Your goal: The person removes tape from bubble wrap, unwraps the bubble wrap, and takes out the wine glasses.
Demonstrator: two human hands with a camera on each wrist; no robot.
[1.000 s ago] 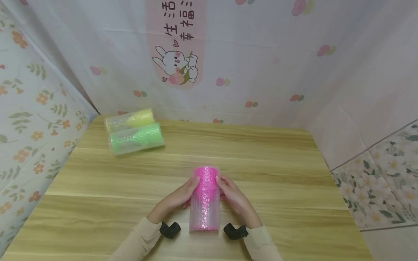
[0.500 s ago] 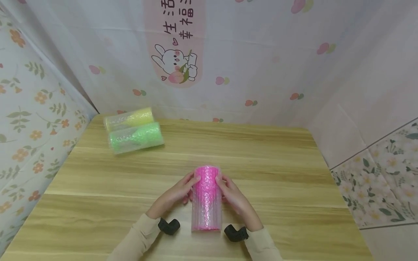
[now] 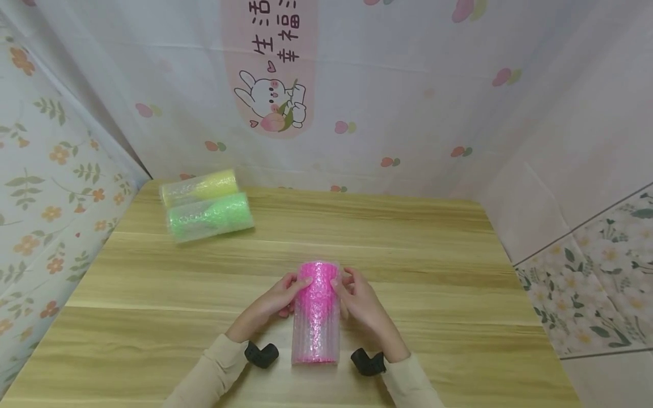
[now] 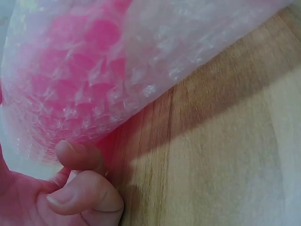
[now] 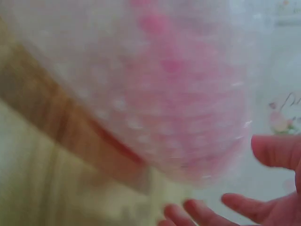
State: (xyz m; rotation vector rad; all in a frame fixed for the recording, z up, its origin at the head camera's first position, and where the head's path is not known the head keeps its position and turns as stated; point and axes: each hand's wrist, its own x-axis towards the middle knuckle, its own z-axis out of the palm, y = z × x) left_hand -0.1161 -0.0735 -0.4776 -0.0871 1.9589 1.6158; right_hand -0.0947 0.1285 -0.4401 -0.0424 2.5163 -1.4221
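A pink object in clear bubble wrap [image 3: 316, 311], a roll-shaped bundle, lies on the wooden table in front of the person. My left hand [image 3: 278, 296] grips its far left side, thumb over the top. In the left wrist view, the curled fingers [image 4: 77, 155] meet the wrap's underside at the far end. On the other side is my right hand [image 3: 359, 297], with its thumb at the bundle's edge in the head view. The right wrist view is blurred; there the fingers [image 5: 249, 205] are spread and apart from the wrap. What shape the wrapped object has is unclear.
Two more bubble-wrapped bundles, one yellow [image 3: 200, 187] and one green [image 3: 210, 217], lie side by side at the table's back left. A printed curtain [image 3: 388, 113] hangs behind the wooden table [image 3: 418, 272]. Dark curved pieces [image 3: 262, 355] sit at both wrists.
The pink bundle has shifted slightly left with the left hand, after a small move right. The right hand's fingers have loosened and now stand further out from the wrap.
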